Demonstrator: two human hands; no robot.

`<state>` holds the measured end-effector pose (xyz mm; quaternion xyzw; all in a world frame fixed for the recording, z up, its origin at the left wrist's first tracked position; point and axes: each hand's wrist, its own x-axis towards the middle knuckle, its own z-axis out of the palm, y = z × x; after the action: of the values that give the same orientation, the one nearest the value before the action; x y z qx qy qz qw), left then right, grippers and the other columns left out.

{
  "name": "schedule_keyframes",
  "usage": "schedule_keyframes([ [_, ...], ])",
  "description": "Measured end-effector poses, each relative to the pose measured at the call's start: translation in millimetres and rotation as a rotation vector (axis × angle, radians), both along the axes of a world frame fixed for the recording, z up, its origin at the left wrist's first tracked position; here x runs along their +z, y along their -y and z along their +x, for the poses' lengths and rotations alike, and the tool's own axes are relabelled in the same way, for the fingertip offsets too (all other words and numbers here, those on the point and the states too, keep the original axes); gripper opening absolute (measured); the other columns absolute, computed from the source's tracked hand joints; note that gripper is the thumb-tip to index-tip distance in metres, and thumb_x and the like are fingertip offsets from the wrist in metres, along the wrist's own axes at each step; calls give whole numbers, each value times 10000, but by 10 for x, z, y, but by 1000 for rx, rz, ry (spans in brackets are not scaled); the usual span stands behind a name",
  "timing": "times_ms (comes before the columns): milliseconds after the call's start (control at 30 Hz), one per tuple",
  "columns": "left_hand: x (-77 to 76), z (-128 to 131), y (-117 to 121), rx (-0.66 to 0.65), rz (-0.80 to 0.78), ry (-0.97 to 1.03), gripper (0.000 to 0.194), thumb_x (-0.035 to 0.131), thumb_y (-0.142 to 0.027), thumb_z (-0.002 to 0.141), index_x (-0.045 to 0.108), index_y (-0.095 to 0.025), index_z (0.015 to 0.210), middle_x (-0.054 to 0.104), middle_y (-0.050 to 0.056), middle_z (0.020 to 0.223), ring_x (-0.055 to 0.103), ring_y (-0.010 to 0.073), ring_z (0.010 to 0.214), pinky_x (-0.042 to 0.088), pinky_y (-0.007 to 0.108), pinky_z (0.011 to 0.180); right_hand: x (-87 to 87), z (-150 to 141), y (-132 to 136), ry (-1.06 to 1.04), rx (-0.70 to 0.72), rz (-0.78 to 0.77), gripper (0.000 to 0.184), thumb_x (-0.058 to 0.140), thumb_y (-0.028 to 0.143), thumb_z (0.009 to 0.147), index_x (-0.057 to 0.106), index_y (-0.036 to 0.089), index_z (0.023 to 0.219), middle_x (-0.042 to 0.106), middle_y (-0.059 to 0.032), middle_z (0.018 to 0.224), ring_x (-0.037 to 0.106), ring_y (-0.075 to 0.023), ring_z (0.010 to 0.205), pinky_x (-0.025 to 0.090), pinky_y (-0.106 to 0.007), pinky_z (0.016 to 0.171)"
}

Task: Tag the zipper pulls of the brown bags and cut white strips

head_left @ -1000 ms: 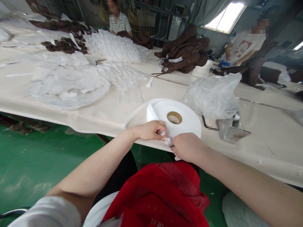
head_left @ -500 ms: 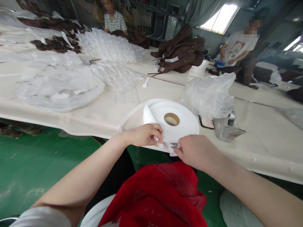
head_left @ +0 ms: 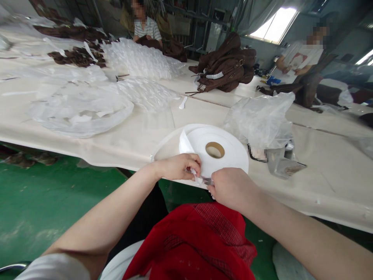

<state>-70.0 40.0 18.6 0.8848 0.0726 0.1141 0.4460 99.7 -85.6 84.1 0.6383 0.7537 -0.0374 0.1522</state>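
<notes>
At the table's front edge my left hand (head_left: 185,166) is closed, pinching a small piece of white tape (head_left: 199,179) between thumb and fingers. My right hand (head_left: 230,187) is wrapped round small thread snips (head_left: 208,181); only part of the blades shows, right at the white piece. Whether the blades touch it I cannot tell. Just beyond both hands a large roll of white tape (head_left: 234,152) with a brown cardboard core lies flat on the table. A loose turn of the tape stands up at the roll's left side.
Clear plastic bags (head_left: 84,111) lie left on the cream table (head_left: 157,136). Brown bags with buckles (head_left: 224,68) are heaped at the back. A crumpled plastic bag (head_left: 259,120) and a phone (head_left: 258,153) lie right of the roll. Two people (head_left: 147,29) work across the table.
My right hand has moved left with the snips, bringing the blades up to the white piece. My left hand keeps its pinch. The whole view has shifted slightly.
</notes>
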Motion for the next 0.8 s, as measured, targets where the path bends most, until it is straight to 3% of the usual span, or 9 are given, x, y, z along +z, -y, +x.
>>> schedule_keyframes([
  [400, -42, 17, -45, -13, -59, 11, 96, 667, -210, 798, 717, -175, 873, 550, 53, 1022, 549, 141, 865, 465, 229, 783, -72, -101, -154, 28, 49, -30, 260, 548, 277, 850, 741, 112, 797, 726, -168, 759, 697, -260, 743, 431, -282, 584],
  [567, -2, -90, -39, 91, -192, 71, 138, 672, -285, 814, 691, -164, 878, 543, 48, 987, 532, 132, 824, 438, 234, 751, -15, 32, -17, -29, -45, 9, 254, 561, 327, 848, 701, 166, 709, 706, -114, 699, 659, -235, 655, 362, -278, 544],
  [667, 31, -143, 10, 206, -345, 221, 190, 672, -340, 827, 655, -155, 869, 539, 43, 939, 522, 141, 835, 419, 253, 772, -39, 179, 132, -256, -240, 161, 309, 523, 411, 868, 612, 205, 656, 621, -33, 594, 570, -182, 568, 309, -262, 520],
  [800, 80, -76, 121, 310, -541, 303, 247, 716, -365, 794, 618, -144, 849, 538, 29, 881, 499, 132, 790, 393, 254, 746, -278, 186, 202, -981, -565, 349, 382, 500, 555, 848, 521, 215, 676, 390, 64, 513, 401, -120, 491, 312, -231, 481],
])
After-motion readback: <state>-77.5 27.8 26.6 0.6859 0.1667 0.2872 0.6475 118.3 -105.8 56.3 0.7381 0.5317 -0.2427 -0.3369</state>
